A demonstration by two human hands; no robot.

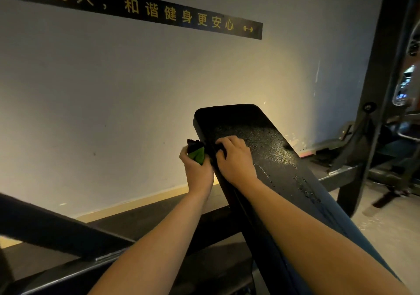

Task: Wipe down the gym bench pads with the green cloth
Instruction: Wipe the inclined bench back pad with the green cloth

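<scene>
The left hand (197,169) grips the bunched green cloth (197,154) against the left edge of the black bench pad (268,149); the right hand (236,158) curls over that edge, fingers gripping the pad

Setting: a gym. Evidence: long black padded bench pad (261,149), inclined, textured vinyl surface with wet droplets, mounted on a dark steel frame (341,176). Heavy black upright post (386,56) of a rack or machine at right, with bolted bracing at its foot. Further machine parts behind it, blurred. Dark rubber-type floor matting (147,215) along the wall. Black wall banner (159,11) with yellow Chinese characters and a small dumbbell icon (248,29) at its end.
</scene>
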